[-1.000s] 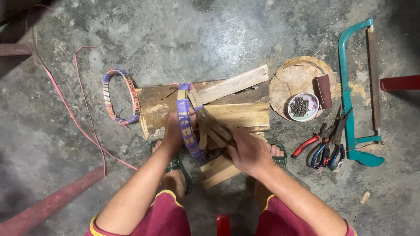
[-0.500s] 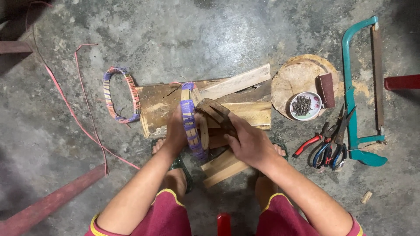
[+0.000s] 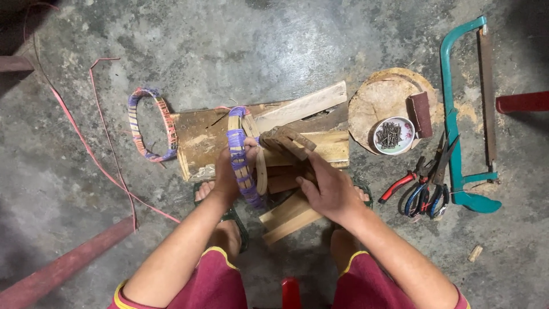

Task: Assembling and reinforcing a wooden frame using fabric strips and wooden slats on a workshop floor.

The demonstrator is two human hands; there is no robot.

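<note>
Your single head camera looks almost straight down from above your knees at the concrete floor (image 3: 320, 46), close enough that your forearms fill the lower edge, with the saw (image 3: 457, 114) reaching the right edge.

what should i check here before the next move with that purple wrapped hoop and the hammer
1. Left hand grips the purple-wrapped hoop upright: ok.
2. Right hand holds the hammer by its handle: ok.
3. Hoop rests on the wooden boards: ok.
4. Left fingers out of the hammer's path: not ok, head sits close beside them.
5. A nail is set in the hoop: cannot tell.
6. Dish of nails within reach on the round wood block: ok.
</note>
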